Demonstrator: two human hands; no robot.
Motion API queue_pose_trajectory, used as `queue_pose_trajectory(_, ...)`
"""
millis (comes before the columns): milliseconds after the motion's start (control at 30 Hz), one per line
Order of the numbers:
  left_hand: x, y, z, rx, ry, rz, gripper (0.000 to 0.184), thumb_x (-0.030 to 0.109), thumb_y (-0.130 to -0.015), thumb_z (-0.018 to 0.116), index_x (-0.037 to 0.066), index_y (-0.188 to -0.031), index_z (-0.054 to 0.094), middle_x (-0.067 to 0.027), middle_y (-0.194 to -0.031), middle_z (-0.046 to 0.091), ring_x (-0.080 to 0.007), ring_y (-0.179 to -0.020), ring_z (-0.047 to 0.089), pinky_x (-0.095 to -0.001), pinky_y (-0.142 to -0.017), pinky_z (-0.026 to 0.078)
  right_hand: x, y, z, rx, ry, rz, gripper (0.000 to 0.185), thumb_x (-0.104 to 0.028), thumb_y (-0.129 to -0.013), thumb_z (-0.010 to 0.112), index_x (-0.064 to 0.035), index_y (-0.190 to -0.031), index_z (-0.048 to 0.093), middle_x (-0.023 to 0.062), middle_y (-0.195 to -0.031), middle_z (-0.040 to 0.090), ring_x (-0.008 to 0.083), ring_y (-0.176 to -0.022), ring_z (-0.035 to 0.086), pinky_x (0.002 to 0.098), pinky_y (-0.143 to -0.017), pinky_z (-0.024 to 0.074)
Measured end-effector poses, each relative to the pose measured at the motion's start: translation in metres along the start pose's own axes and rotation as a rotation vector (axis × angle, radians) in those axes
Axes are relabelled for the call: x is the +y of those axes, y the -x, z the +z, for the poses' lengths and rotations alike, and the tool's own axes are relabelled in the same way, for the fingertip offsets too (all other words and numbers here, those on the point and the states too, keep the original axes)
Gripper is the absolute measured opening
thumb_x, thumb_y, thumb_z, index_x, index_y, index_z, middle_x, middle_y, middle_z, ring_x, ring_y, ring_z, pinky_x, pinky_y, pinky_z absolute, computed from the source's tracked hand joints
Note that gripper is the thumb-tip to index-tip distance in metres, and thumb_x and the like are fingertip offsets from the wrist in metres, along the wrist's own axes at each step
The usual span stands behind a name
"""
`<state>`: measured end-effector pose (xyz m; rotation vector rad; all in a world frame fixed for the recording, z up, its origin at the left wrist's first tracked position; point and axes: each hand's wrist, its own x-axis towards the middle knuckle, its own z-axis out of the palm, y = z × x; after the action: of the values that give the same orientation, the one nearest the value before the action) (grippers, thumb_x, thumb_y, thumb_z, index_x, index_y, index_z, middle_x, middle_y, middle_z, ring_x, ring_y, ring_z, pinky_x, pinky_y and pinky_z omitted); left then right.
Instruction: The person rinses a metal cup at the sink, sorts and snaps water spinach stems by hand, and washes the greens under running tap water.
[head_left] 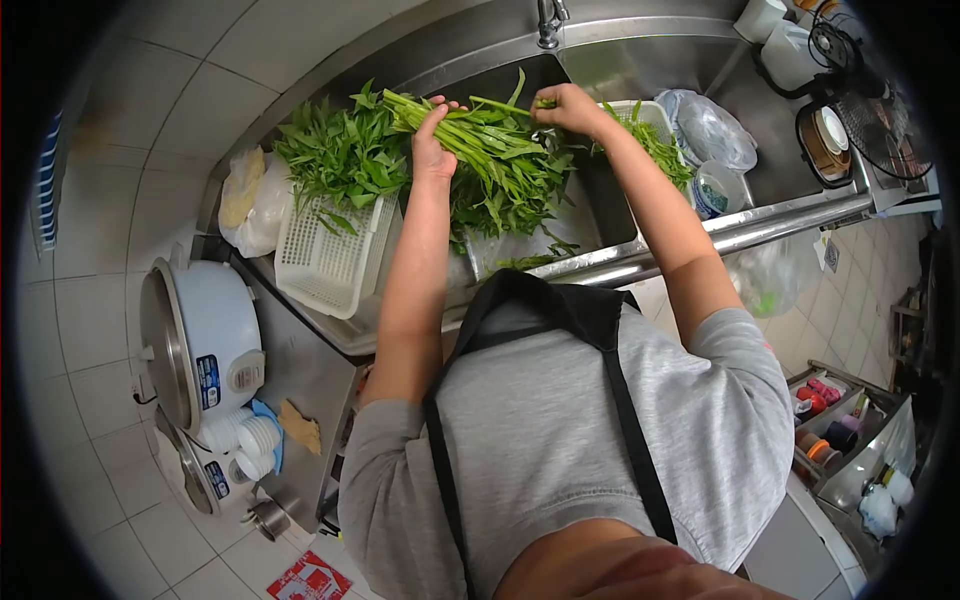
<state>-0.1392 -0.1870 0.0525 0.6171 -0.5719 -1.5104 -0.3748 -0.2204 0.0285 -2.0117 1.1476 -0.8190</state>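
Note:
My left hand (432, 145) is closed around a thick bunch of water spinach (490, 150), its stem ends pointing up and left and its leaves hanging over the sink. To the right of it, my right hand (568, 110) pinches a single green stem (500, 105) that reaches across toward the bunch. A leafy pile of the same greens (345, 150) rests on a white perforated basket (325, 255) left of my left forearm. Right of my right hand, a second white basket (655, 115) holds more greens (655, 150), partly hidden by my forearm.
The steel sink (600, 190) has a faucet (550, 22) at its back. A plastic bag (710, 130) and a clear tub (718, 188) stand at right, near a black fan (865, 130). Rice cookers (215, 330) and stacked white bowls (258, 440) are at left.

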Motion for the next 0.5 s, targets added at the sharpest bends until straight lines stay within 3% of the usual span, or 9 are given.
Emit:
queue_pose_trajectory(133,0.001,0.000,0.000,0.077,-0.121,0.003,0.016,0.004,-0.075,0.058,0.003,-0.091,0.055,-0.0104,-0.088,0.062,-0.0207,-0.078,0.058,-0.0341,-0.074,0.047,0.000,-0.008,-0.028,-0.063,-0.158,0.013,0.013,-0.012,-0.074,0.060,-0.0017,-0.081,0.060,0.0001,-0.071,0.060,0.0062,-0.067,0.051,0.0224,-0.063,0.0423)
queue_pose_trajectory(200,-0.006,-0.005,-0.006,0.144,-0.323,0.065,0.020,0.005,-0.074,0.062,0.002,-0.093,0.055,-0.0115,-0.092,0.063,-0.0187,-0.079,0.059,-0.0319,-0.073,0.047,-0.001,-0.009,-0.037,-0.159,-0.172,0.023,0.012,-0.012,-0.075,0.059,-0.0021,-0.082,0.060,-0.0002,-0.070,0.059,0.0052,-0.067,0.051,0.0217,-0.062,0.0415)
queue_pose_trajectory(333,-0.014,-0.002,0.014,0.091,-0.544,0.100,0.029,0.009,-0.072,0.068,-0.002,-0.097,0.058,-0.0098,-0.092,0.063,-0.0159,-0.081,0.060,-0.0280,-0.072,0.045,-0.010,-0.010,-0.038,-0.330,-0.150,0.010,0.008,-0.010,-0.073,0.057,-0.0020,-0.076,0.059,-0.0010,-0.068,0.057,0.0059,-0.066,0.050,0.0219,-0.063,0.0408)
queue_pose_trajectory(500,-0.020,-0.012,0.016,0.082,-0.511,0.075,0.028,0.013,-0.074,0.066,-0.002,-0.097,0.059,-0.0091,-0.084,0.062,-0.0167,-0.072,0.060,-0.0296,-0.063,0.049,-0.010,-0.008,-0.022,-0.287,-0.123,-0.024,0.010,-0.009,-0.071,0.058,-0.0019,-0.077,0.058,-0.0015,-0.070,0.056,0.0062,-0.067,0.049,0.0214,-0.066,0.0401)
